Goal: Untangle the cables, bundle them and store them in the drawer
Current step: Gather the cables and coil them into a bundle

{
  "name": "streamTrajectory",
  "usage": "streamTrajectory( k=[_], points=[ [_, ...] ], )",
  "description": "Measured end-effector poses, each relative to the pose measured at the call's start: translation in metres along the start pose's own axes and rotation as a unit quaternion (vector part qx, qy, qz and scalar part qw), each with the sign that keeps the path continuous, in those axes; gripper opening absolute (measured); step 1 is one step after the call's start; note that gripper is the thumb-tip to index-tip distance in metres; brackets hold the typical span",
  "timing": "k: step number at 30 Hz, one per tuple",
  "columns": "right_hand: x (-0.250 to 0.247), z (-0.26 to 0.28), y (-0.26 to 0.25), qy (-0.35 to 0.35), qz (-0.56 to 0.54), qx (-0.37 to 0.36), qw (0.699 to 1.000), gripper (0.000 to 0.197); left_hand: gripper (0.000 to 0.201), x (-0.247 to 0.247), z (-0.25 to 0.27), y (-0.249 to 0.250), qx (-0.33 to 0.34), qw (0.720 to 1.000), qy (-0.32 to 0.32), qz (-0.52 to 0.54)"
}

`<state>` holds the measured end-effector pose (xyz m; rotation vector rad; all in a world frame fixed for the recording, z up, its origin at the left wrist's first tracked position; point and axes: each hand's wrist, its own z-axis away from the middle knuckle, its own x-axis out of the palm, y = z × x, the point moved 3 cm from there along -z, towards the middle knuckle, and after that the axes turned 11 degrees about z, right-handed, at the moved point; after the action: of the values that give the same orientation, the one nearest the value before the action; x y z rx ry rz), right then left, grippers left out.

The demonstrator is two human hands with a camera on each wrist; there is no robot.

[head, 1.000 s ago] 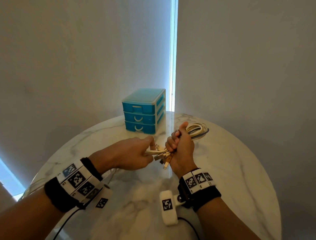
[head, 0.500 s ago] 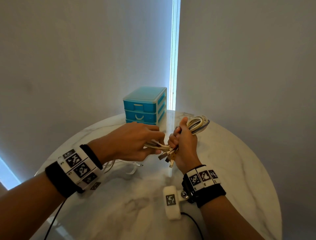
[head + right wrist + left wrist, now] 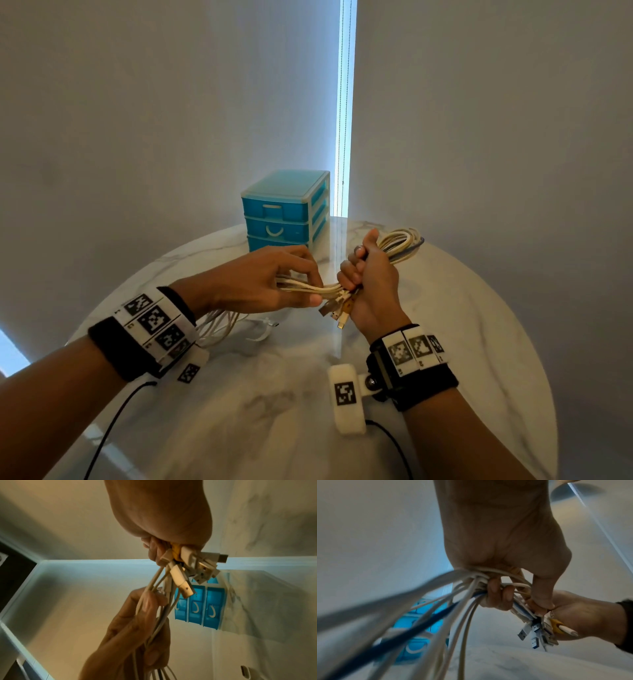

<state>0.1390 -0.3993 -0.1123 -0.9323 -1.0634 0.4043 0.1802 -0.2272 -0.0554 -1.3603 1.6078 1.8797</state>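
Both hands hold one bundle of white cables [image 3: 308,289] above the marble table [image 3: 445,325]. My right hand [image 3: 368,281] grips the folded bundle in a fist; its loops [image 3: 400,245] stick out past the thumb and the plugs [image 3: 337,310] hang below. In the right wrist view the plugs [image 3: 193,566] fan out under the fist. My left hand [image 3: 274,279] holds the loose strands just left of the fist, fingers curled round them [image 3: 498,596]. One dark blue cable [image 3: 412,627] runs among the white ones. The blue three-drawer unit [image 3: 286,212] stands behind, drawers closed.
The table is round, with its edge near on the right and front. Slack cable loops [image 3: 219,325] trail under my left wrist onto the tabletop. Grey curtains with a bright gap [image 3: 346,102] hang behind the drawer unit. Black wires [image 3: 113,421] run from both wristbands.
Both hands have risen a little with the bundle. My left hand has slid along the strands, away from the plugs, with its fingers curling over them.
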Motion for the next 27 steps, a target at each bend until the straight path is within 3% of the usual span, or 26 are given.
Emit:
streamTrajectory(
  k=[2, 7, 10, 14, 17, 19, 24, 27],
  points=[
    [0.000, 0.000, 0.000, 0.003, -0.001, -0.001, 1.000, 0.052, 0.022, -0.002, -0.001, 0.002, -0.018, 1.000, 0.004, -0.010],
    [0.005, 0.001, -0.001, -0.029, 0.013, -0.013, 0.999, 0.053, 0.010, -0.013, -0.003, 0.002, -0.054, 0.994, 0.081, 0.044],
    [0.002, -0.003, -0.001, -0.052, -0.050, 0.002, 0.997, 0.052, 0.013, -0.009, 0.000, 0.007, -0.028, 0.995, 0.080, 0.057],
    [-0.001, -0.008, 0.004, -0.065, -0.176, 0.038, 0.982, 0.049, 0.018, -0.006, -0.004, 0.011, -0.049, 0.992, 0.113, 0.010],
    [-0.008, -0.013, 0.005, -0.060, -0.217, 0.064, 0.972, 0.049, 0.047, 0.003, -0.004, -0.002, -0.010, 0.996, 0.065, -0.053],
    [-0.011, -0.014, 0.006, -0.064, -0.208, 0.080, 0.973, 0.047, 0.055, 0.014, 0.000, -0.014, -0.010, 0.995, 0.032, -0.089],
    [-0.002, -0.007, -0.001, -0.130, -0.142, 0.088, 0.977, 0.051, 0.035, 0.001, 0.007, -0.011, -0.018, 0.996, 0.070, 0.060],
    [-0.002, -0.005, -0.009, -0.161, -0.137, 0.075, 0.975, 0.051, 0.024, -0.006, 0.012, -0.009, -0.100, 0.987, -0.009, 0.126]
  ],
)
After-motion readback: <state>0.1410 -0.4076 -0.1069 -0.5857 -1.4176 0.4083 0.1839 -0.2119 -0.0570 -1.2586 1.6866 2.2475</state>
